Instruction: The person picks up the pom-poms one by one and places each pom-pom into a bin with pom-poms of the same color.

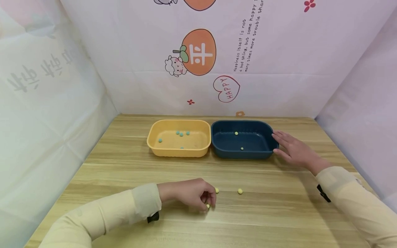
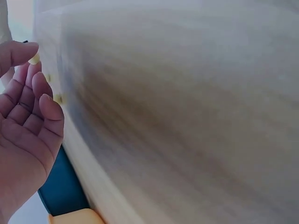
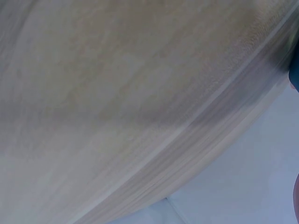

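Observation:
My left hand (image 1: 194, 193) is low over the front middle of the table, pinching a small yellow ball (image 1: 208, 206) between thumb and fingertips. The left wrist view shows this ball (image 2: 34, 59) by the thumb tip, the other fingers loosely bent. Two more yellow balls, one near the knuckles (image 1: 216, 190) and one farther right (image 1: 240, 191), lie on the wood. At the right end of the dark blue bin (image 1: 243, 155), my right hand (image 1: 293, 150) touches the rim with its fingers extended. Inside that bin are two yellow balls (image 1: 236, 133).
Left of the blue bin, and close against it, stands a yellow bin (image 1: 178, 152) holding several small blue-green balls (image 1: 181, 134). Behind both bins rises a printed white cloth wall (image 1: 139, 86), with plain cloth at either side. Everything rests on a wood-grain table (image 1: 124, 172).

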`<state>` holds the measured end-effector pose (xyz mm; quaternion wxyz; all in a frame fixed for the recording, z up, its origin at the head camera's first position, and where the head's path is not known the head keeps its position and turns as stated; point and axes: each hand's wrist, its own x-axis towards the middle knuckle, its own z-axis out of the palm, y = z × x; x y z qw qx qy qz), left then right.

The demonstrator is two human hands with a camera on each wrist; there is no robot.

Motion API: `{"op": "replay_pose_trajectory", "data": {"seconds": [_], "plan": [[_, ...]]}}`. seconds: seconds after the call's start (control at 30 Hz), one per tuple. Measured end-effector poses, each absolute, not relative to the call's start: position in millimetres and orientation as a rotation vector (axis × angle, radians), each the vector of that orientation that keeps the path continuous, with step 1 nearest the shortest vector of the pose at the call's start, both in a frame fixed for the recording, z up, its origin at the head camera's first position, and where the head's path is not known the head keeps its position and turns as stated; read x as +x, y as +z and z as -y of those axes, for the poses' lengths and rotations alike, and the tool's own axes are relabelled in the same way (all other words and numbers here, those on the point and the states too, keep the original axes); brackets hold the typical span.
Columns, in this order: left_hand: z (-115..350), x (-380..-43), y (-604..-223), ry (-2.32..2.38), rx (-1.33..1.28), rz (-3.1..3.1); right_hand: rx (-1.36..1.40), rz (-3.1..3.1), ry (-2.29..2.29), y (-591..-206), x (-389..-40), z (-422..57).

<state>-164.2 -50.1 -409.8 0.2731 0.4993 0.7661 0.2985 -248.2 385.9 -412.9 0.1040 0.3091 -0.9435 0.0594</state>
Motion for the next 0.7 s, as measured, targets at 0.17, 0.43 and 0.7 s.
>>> {"op": "replay_pose_trajectory", "data": {"seconds": [0.17,0.43,0.7], "plan": [[49.7,-169.3,-404.2,0.864,1.323,-2.056,0.9,2.796,0.174,-411.4,-247.1,-386.1],[47.6,-178.9,-389.9,0.996,1.227,-2.042,0.909,2.786,0.162,-410.0,-247.0,-385.3],[45.4,-196.1,-380.1,1.075,1.206,-2.109,0.909,2.791,0.167,-409.4,-246.8,-384.0]]}}
